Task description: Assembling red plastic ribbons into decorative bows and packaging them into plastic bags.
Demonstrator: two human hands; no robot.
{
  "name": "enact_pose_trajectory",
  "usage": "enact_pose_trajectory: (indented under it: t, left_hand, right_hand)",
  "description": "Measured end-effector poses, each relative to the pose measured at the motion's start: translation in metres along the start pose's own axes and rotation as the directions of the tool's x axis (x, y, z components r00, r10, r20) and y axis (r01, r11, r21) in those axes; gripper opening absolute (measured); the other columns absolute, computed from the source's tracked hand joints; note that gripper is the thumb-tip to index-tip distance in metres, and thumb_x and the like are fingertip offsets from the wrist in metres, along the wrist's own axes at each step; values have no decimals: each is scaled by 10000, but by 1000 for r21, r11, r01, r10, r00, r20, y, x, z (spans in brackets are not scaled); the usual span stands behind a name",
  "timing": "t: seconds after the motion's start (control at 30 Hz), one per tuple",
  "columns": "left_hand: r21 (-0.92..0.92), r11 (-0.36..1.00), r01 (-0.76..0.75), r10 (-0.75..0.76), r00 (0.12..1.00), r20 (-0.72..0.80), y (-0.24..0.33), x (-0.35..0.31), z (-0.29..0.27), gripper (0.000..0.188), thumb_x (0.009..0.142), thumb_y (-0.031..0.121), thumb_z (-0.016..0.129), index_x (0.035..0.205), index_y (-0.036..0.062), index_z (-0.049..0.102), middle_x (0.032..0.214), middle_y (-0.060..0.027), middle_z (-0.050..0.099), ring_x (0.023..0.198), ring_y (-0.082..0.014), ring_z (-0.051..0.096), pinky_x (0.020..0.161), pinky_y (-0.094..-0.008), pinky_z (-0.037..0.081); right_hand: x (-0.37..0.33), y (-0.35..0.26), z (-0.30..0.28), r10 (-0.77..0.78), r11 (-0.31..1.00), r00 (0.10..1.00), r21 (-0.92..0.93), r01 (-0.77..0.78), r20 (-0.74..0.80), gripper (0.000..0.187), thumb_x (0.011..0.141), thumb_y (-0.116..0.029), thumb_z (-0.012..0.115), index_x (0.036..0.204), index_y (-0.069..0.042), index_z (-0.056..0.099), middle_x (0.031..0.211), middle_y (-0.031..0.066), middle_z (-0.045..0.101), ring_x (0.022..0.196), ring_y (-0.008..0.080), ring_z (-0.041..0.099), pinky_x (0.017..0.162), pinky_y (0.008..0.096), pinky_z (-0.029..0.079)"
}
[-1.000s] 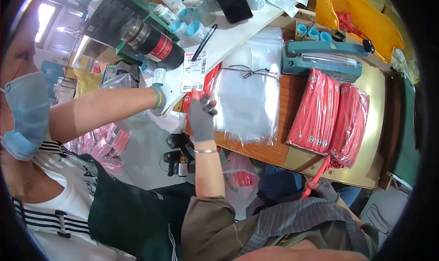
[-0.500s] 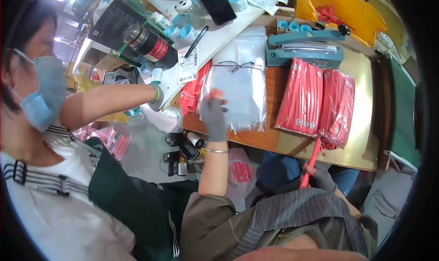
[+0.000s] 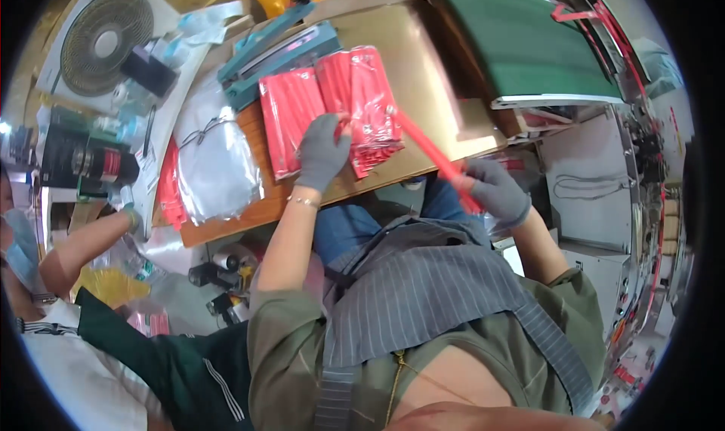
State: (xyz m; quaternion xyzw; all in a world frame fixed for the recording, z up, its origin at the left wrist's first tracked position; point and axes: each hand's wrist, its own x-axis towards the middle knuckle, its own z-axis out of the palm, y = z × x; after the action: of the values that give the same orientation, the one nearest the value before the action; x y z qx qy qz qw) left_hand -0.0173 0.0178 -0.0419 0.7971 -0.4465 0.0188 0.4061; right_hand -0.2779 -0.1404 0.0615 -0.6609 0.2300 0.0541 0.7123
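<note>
A long flat red strip [image 3: 430,148] is held in my right hand [image 3: 497,192], its fingers closed around the lower end at the table's front edge. The strip slants up toward two clear-wrapped packets of red strips lying side by side, a left packet [image 3: 283,110] and a right packet [image 3: 371,91]. Over the front of these packets sits my left hand [image 3: 325,155], in a grey glove, with thumb and fingers drawn together. What lies between its fingertips is too blurred to tell. Left of it lies a stack of clear plastic bags [image 3: 219,167] with a dark cord across it.
Behind the packets stands a blue-green bag sealer [image 3: 317,42]. A green-topped surface [image 3: 521,38] rises at the right. On the left are a fan [image 3: 106,42], a dark flask [image 3: 106,163] and a co-worker's arm [image 3: 91,246]. More red strips [image 3: 170,189] lie beside the bags.
My view has swung to the right. My left hand has gone from above the plastic bags to the red packets. My right hand has moved right and up, still holding the strip.
</note>
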Motion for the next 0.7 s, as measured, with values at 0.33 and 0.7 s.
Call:
enact_pose_trajectory:
  t: [0.33,0.7]
  left_hand:
    - [-140,986,84,-88,996,-21,43,3,12,136,855,166,571,875,31,561,717,-146,571,675,-241,598,629,-333,469]
    - [-316,892,322,-312,946,84,118,81,-83,279,812,165,633,1011,-18,565,722,-76,602,663,-163,579,609,-308,476]
  right_hand:
    - [14,41,-7,-158,967,986,-194,165,51,288,874,-255,607,1045,-25,575,634,6,569,538,93,549,478,240,413]
    - [133,-87,-45,-791,514,551,-778,360,-268,140,765,-137,595,869,-44,602,691,164,609,656,288,607,619,365,476]
